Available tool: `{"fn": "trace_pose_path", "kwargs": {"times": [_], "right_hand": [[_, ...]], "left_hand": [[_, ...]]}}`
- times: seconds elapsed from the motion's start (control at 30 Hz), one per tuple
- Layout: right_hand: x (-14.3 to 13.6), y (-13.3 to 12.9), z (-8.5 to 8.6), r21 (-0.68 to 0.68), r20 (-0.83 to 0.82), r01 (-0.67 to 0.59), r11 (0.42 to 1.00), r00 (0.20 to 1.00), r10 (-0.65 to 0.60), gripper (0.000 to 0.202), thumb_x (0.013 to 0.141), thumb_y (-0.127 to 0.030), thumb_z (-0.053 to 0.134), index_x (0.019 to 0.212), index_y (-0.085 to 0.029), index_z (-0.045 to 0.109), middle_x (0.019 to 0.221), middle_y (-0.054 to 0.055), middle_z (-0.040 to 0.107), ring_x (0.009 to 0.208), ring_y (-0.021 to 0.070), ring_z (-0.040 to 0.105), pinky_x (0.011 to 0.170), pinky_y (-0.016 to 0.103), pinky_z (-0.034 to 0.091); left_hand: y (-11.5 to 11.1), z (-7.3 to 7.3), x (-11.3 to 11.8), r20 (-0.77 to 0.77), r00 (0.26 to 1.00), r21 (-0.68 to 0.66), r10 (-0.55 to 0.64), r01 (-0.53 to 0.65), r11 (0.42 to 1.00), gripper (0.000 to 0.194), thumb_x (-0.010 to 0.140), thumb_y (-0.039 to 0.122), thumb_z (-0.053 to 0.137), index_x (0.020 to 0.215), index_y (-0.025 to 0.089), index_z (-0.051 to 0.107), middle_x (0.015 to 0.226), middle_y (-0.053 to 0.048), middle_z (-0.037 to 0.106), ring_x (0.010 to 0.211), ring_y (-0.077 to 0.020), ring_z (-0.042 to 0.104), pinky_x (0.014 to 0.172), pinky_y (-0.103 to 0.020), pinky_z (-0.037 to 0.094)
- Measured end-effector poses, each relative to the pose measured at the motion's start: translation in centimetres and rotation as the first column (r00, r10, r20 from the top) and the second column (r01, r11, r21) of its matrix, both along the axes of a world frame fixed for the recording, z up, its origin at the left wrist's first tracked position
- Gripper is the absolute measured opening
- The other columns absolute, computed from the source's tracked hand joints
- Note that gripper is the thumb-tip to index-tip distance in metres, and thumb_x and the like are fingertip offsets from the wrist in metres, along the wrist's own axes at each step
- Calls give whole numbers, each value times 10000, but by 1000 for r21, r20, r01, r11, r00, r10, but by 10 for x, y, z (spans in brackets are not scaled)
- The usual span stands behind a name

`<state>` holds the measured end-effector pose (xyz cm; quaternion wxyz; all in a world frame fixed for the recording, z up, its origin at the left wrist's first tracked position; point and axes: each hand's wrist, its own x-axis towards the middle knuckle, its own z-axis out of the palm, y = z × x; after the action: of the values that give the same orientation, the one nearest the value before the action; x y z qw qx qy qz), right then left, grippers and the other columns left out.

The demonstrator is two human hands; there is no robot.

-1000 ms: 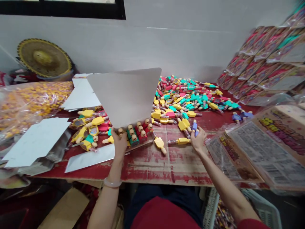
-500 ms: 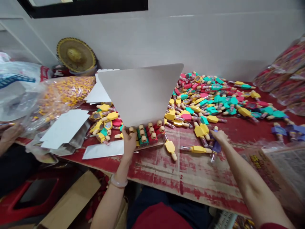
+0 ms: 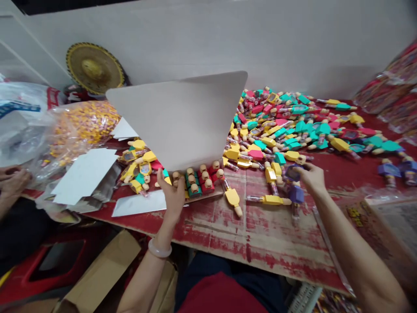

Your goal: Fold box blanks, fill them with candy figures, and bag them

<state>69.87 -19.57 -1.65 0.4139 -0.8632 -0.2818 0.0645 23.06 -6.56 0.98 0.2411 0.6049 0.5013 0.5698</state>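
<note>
Here's the right hand (image 3: 312, 177), reaching out over the tabletop (image 3: 228, 237), thumb and fingers pinched together on a purple toy (image 3: 293, 172); a second purple toy (image 3: 296, 194) lies just below it, clear tube towards the front edge; and to the left of that grip, a yellow toy (image 3: 273, 200) lies sideways, its round knob pointing right.

Over to the left hand (image 3: 174, 193), pale bangle (image 3: 159, 248) on the wrist, at the left end of a display box (image 3: 205, 194); the fingers are loosely curved with the thumb apart, though how firmly this grip has hold of the box I can't tell; a broad grey-white back panel (image 3: 182, 126) stands up behind; inside, the round-knobbed toys sit in rows, green toys (image 3: 193, 184) in the middle, red toys (image 3: 208, 182) to the right.

Another yellow toy (image 3: 232, 198) lies slantwise just off the box's right end; beyond, a big mixed pile (image 3: 293, 119) of green, yellow and red spreads towards the wall; on the left, a flat white strip (image 3: 140, 203), then a stack of white cards (image 3: 84, 176), and a clear bag of small yellow pieces (image 3: 86, 124); at the far left edge, a co-worker's hands (image 3: 14, 182) are close together.
</note>
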Motion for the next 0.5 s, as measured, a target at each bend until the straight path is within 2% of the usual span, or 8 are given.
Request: {"fn": "trace_pose_path", "kwargs": {"times": [0.03,0.07,0.13,0.2,0.27,0.33,0.4,0.5], "right_hand": [[-11,-2,9,55,-36,-32,998,999,34,408,789,-264,697,1124,-43,771,956,175,749,760,180,624,727,318,469],[-25,-5,17,123,-73,-71,990,994,80,400,766,-282,725,1101,-69,777,959,159,747,760,174,619,728,312,472],[-57,-13,28,277,-147,-141,951,971,187,398,710,-343,776,1032,-109,784,960,138,741,784,182,624,747,318,490],[-92,-22,26,391,-252,-170,904,925,283,412,667,-410,804,976,-139,781,963,114,740,825,201,643,777,333,520],[-126,-32,13,445,-402,-152,883,847,348,430,639,-455,824,952,-163,778,958,87,745,851,217,661,791,344,544],[-158,-43,-8,455,-542,-145,879,738,402,444,626,-478,851,944,-176,778,959,74,754,868,231,676,797,347,558],[-185,-55,-31,460,-664,-116,880,613,428,467,596,-480,886,935,-177,779,954,76,763,868,247,689,788,350,565],[-218,-72,-56,423,-820,-8,906,421,387,492,547,-466,917,918,-174,776,889,70,761,769,243,691,685,336,559]], "left_hand": [[-6,6,1,-94,995,76,38,-31,997,713,848,311,733,1476,206,411,1530,-164,423,1514,-312,301,1279,-507,182],[-11,13,3,-201,979,148,37,-7,989,675,848,332,755,1445,213,464,1517,-162,441,1507,-325,310,1279,-522,173],[-20,25,11,-438,894,205,-88,195,959,542,856,359,770,1347,236,575,1444,-150,526,1425,-342,422,1247,-546,242],[-21,31,23,-648,725,137,-234,414,900,421,862,352,769,1248,239,643,1374,-149,590,1336,-355,506,1185,-562,336],[-16,32,34,-782,559,65,-276,513,856,332,864,302,762,1167,207,668,1331,-167,616,1297,-369,535,1132,-564,399],[-8,28,40,-856,441,28,-269,559,829,223,903,229,693,1117,174,666,1270,-174,639,1242,-349,581,1080,-527,460],[2,24,41,-900,350,2,-260,599,800,182,945,165,594,1117,152,650,1241,-177,648,1194,-316,619,1032,-472,506],[13,24,40,-929,253,-42,-270,653,756,204,975,143,513,1141,132,631,1274,-203,637,1214,-307,618,989,-433,529]]}}
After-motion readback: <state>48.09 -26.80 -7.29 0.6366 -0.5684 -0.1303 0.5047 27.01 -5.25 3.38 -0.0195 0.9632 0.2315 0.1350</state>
